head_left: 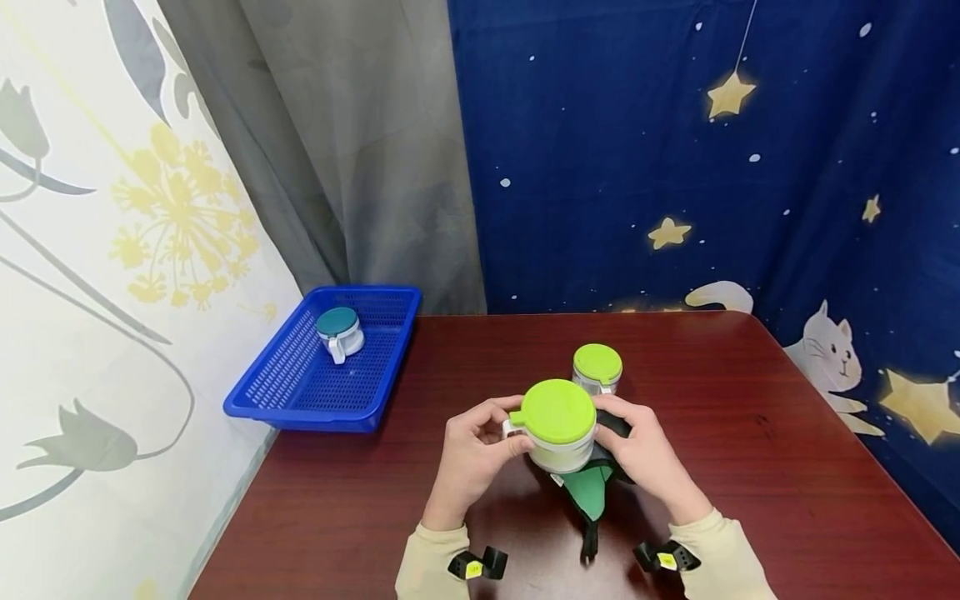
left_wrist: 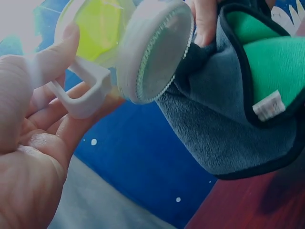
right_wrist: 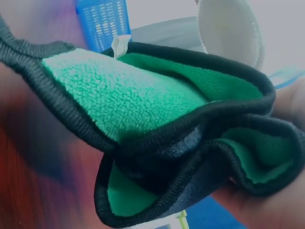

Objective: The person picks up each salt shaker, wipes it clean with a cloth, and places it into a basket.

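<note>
My left hand grips a seasoning jar with a lime-green lid, its thumb and fingers at the white handle. The jar is held above the table, tilted so that its clear ridged base shows in the left wrist view. My right hand holds a bunched cloth, green on one side and grey on the other, with black edging. Its fingers are at the jar's right side. The cloth hangs below the jar and hides part of the right hand in the right wrist view.
Just behind the held jar, a second lime-lidded jar stands on the dark red table. At the left is a blue basket with a teal-lidded jar inside. Curtains hang behind the table.
</note>
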Tool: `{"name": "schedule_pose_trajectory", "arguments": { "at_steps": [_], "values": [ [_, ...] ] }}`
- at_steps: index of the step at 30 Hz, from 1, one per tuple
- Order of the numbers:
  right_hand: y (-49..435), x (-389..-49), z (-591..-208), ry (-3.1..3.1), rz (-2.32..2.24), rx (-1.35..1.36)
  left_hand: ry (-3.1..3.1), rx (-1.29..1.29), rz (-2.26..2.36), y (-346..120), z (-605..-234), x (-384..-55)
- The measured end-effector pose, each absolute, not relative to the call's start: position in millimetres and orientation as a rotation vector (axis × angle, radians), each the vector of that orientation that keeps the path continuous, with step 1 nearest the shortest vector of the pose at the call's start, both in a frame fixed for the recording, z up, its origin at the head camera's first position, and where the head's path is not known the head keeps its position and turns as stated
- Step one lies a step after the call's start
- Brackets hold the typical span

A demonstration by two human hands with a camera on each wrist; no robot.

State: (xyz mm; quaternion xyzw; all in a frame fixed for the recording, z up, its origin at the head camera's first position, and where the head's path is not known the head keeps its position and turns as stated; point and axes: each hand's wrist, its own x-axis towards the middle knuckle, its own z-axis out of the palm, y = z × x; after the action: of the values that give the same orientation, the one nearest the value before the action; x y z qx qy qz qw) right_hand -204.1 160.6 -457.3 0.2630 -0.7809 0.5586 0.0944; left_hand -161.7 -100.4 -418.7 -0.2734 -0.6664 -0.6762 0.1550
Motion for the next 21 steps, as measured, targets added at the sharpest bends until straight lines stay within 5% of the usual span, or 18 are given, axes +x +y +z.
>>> {"name": "schedule_pose_trajectory", "arguments": {
  "at_steps": [21],
  "values": [
    [165.8, -208.4, -448.7, -2.323, 1.658, 0.741, -1.999, -0.783, -1.918, -103.4, -418.0, -163.8]
  ]
}}
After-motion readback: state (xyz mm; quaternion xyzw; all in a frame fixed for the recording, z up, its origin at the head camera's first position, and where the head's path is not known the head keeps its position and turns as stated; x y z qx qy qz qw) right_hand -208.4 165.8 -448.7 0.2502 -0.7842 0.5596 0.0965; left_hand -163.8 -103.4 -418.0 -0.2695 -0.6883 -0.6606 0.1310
